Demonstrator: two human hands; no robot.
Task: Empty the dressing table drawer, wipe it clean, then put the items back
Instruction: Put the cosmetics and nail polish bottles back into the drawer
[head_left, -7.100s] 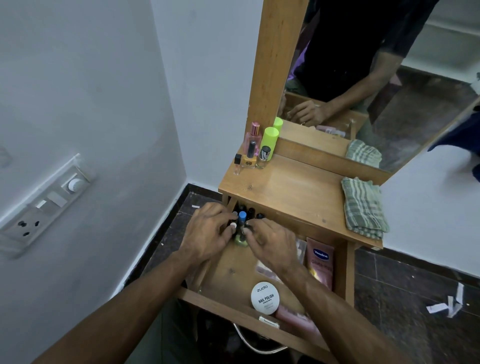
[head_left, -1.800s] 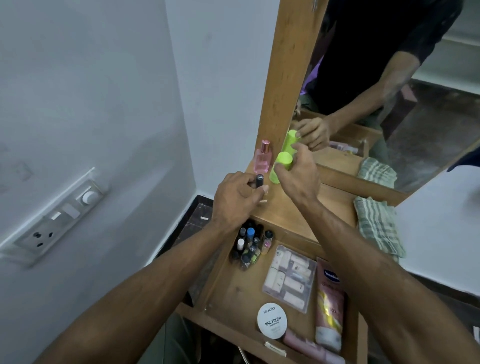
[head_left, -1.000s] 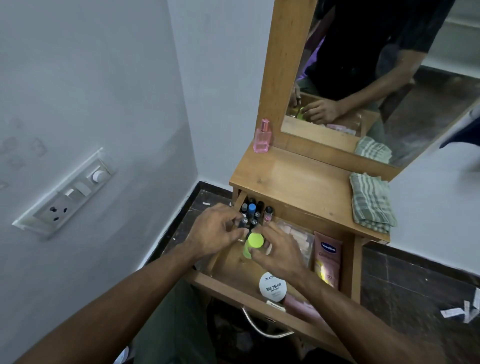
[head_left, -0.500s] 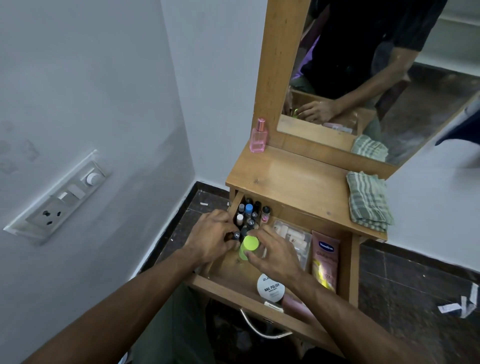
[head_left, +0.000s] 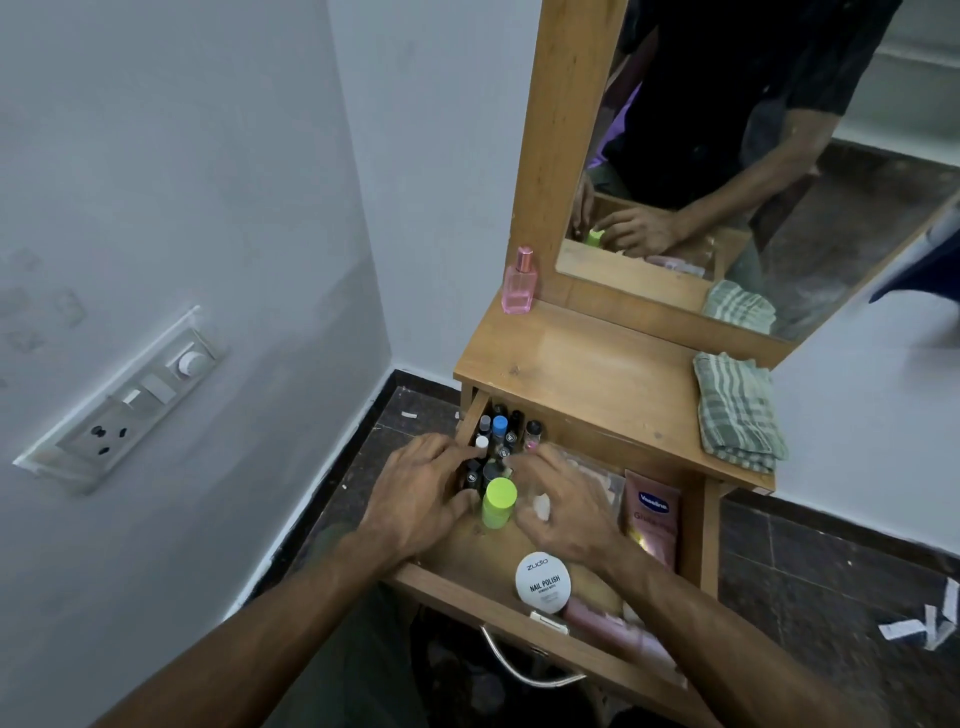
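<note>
Stood upright in the open drawer (head_left: 470, 584), cap up: green bottle (head_left: 497, 503), crowded by small bottles (head_left: 500, 439); left hand (head_left: 423, 499) and right hand (head_left: 563, 501) flanking, fingers loose, gripping nothing.

Pale grey-white walls (head_left: 208, 182) meet in corner beyond hands. Switch-and-socket plate (head_left: 124, 410) on wall left of hands. Dark tiled floor (head_left: 831, 582) below and right, paper scraps (head_left: 919, 626) far right. Wood-framed mirror (head_left: 727, 171) above.
</note>
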